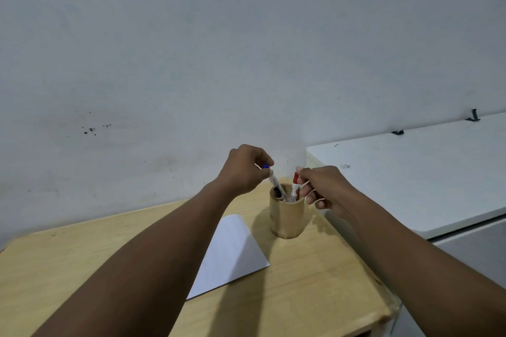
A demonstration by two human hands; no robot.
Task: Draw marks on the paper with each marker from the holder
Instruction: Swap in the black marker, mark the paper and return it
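A wooden marker holder [287, 217] stands on the wooden table [315, 290], just right of a white sheet of paper [232, 252]. My left hand [243, 169] pinches the top of a blue-capped marker [275, 183] that leans left in the holder. My right hand [323, 189] grips the cap end of a red marker [295, 186] that stands nearly upright in the holder. A black marker tip [278, 192] shows inside the rim. My left forearm hides the paper's left part.
A white cabinet top [410, 172] adjoins the table on the right, slightly higher. A pale wall [191, 63] rises right behind the table. The table's right edge [391, 306] lies close to the holder's side.
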